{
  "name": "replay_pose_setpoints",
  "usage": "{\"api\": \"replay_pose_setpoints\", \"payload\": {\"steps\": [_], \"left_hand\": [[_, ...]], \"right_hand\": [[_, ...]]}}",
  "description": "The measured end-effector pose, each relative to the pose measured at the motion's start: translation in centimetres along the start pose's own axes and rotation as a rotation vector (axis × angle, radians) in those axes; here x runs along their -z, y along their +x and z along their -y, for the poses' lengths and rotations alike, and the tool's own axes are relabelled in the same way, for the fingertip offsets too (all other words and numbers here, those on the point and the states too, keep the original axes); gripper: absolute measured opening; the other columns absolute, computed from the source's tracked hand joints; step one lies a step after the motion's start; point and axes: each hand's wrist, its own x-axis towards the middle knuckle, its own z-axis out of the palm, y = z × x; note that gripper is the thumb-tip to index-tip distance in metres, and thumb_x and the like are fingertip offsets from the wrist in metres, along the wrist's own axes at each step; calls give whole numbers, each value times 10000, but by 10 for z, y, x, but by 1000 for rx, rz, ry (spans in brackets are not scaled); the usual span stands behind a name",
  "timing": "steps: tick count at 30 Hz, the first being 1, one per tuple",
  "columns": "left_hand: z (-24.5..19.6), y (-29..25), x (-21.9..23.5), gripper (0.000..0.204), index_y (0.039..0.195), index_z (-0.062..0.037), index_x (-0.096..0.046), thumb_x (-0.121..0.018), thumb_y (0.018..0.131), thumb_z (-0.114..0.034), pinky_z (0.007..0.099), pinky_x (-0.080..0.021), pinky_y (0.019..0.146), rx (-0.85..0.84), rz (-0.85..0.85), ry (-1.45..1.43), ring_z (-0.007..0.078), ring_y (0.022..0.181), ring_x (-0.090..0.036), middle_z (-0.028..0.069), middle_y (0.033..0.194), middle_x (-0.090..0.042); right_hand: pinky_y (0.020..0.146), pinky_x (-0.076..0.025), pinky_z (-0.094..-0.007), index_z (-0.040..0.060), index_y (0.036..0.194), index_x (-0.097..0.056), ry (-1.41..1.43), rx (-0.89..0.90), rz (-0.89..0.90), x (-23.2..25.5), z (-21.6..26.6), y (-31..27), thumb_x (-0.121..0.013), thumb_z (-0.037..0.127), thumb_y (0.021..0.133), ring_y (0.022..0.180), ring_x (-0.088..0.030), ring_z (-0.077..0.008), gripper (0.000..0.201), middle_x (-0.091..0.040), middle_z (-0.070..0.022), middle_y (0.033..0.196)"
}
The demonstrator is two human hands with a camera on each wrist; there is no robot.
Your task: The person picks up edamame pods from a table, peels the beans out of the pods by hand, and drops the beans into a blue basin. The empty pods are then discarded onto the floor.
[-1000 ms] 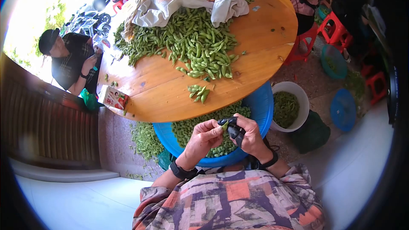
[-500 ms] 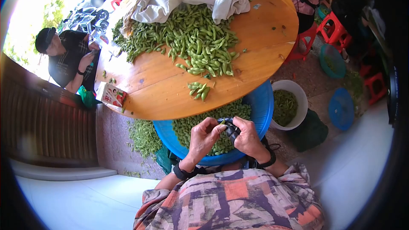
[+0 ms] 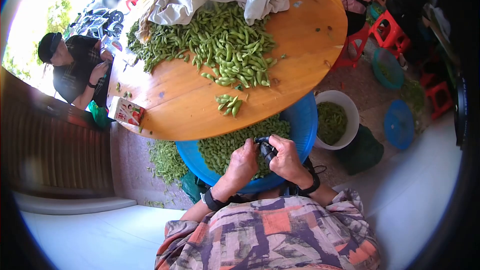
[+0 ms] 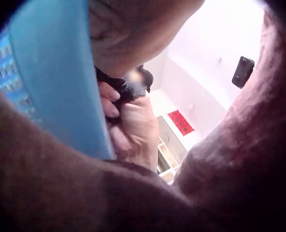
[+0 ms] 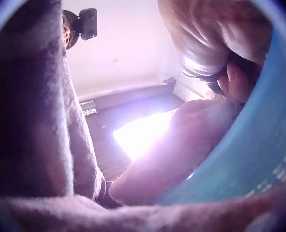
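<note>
Over a blue tub (image 3: 308,120) of shelled green beans (image 3: 220,152), my two hands meet at the fingertips. My left hand (image 3: 242,162) has its back to the head view, with thumb and fingers bent together at the tips. My right hand (image 3: 286,157) wears black wraps (image 3: 268,151) on its digits, which touch the left fingertips. A green soybean pod showed between them a moment ago; the fingers now hide it. In the left wrist view, the black wrap (image 4: 133,87) appears beside curled fingers. The right wrist view shows the tub's blue wall (image 5: 220,169) close by.
A round wooden table (image 3: 310,45) bears a heap of pods (image 3: 230,45), a cloth (image 3: 185,0), a few separate pods (image 3: 229,104) and a carton (image 3: 126,111). At right stand a white bucket (image 3: 354,120) and red stools (image 3: 387,32). A person (image 3: 75,65) sits at left.
My left hand has turned so its back faces up, and its fingertips have moved in against the right hand. The pod between them has gone out of sight. The head view has shifted slightly.
</note>
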Motion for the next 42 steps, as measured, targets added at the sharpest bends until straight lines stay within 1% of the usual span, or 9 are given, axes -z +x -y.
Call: {"api": "replay_pose_setpoints", "payload": {"steps": [6,8,13,18,23,26,36,38,42], "left_hand": [[-8,8,19,132,857,-15,-500,-509,966,-88,387,-475,521,244,62,-252,329,558,-627,158,608,-598],[-9,8,21,229,837,-9,-517,-479,1007,-159,312,-468,505,232,112,-249,192,506,-588,87,605,-611],[-1,5,21,251,848,-16,-538,-458,1020,-180,299,-451,495,120,221,-274,156,502,-566,64,589,-593],[-2,7,29,282,846,-31,-551,-445,1033,-214,288,-414,467,299,373,-440,122,499,-538,29,586,-580],[-8,7,26,244,982,-34,-578,-466,1029,-246,258,-451,568,621,448,-1094,118,640,-575,39,796,-640],[0,8,21,243,1038,-27,-575,-478,1023,-250,252,-470,625,596,440,-1217,121,705,-589,56,882,-646],[5,12,2,136,1065,21,-558,-531,951,-47,236,-458,585,451,364,-751,75,641,-507,11,771,-573],[6,13,6,229,1122,22,-572,-540,895,22,260,-500,637,316,433,-348,83,691,-576,42,769,-624],[-9,11,24,307,1167,7,-594,-615,861,18,281,-532,698,230,291,-338,119,765,-658,92,832,-690]], "right_hand": [[679,-490,-324,-20,1022,-632,79,-64,-71,-5,-3,-3,-597,31,828,756,-632,-208,204,-639,-133,836],[687,-493,-329,-18,1037,-629,87,-51,-112,-5,-3,-1,-602,33,816,756,-628,-225,228,-631,-132,836],[694,-494,-292,-13,1087,-631,329,-58,-61,-1,-3,-1,-637,113,862,758,-610,-148,258,-641,-74,844],[650,-469,-219,8,1102,-643,513,-467,128,7,5,1,-628,111,884,735,-576,-54,242,-640,-26,806],[603,-473,-230,4,1098,-644,453,-329,70,8,3,0,-634,78,859,692,-569,-45,250,-646,-32,809],[621,-477,-234,-8,1095,-640,315,-308,34,7,5,0,-622,67,854,718,-578,-53,253,-641,-31,806],[687,-479,-312,-25,1106,-603,207,-79,-108,7,-23,-10,-655,295,795,729,-582,-191,449,-576,-126,833],[719,-477,-271,-61,1113,-593,101,-231,-82,5,-16,-6,-519,664,864,810,-601,-140,770,-633,-74,896],[687,-470,-273,-43,1079,-616,114,-100,-49,12,2,1,-561,488,916,778,-594,-145,558,-621,-67,852]]}}
